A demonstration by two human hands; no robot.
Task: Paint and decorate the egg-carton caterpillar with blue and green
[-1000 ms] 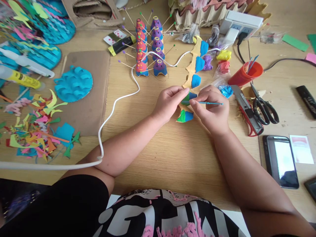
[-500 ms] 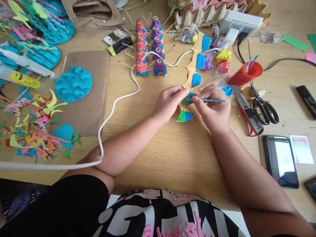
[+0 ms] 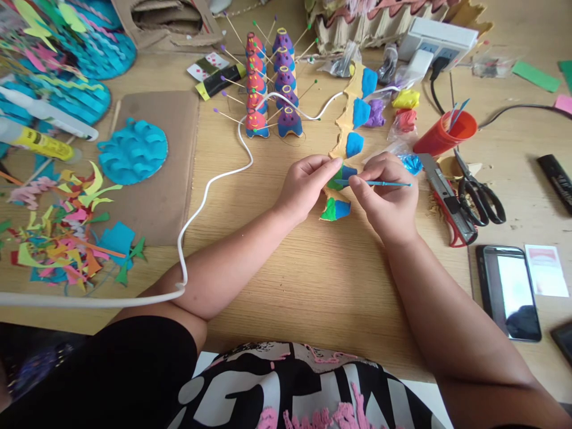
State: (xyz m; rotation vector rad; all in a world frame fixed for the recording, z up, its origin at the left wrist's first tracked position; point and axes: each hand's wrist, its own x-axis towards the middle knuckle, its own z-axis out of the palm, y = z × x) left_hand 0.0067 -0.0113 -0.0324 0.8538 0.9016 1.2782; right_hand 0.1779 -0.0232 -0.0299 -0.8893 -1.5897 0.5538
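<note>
Blue stick [image 3: 384, 183] level, tip on clay-covered strip [image 3: 346, 128]

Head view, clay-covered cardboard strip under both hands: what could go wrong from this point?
The right hand works a thin blue tool at the clay on the cardboard strip, close to the left hand fingertips; a slip could poke them or gouge the clay. The white cable lies against the left forearm; an arm shift might drag it into the painted cones. The utility knife lies near the right hand, so a blind reach is risky.

Bare table [image 3: 313, 280] lies open near the hands; box cutter [image 3: 442, 193] and scissors [image 3: 478, 193] crowd the right.
</note>
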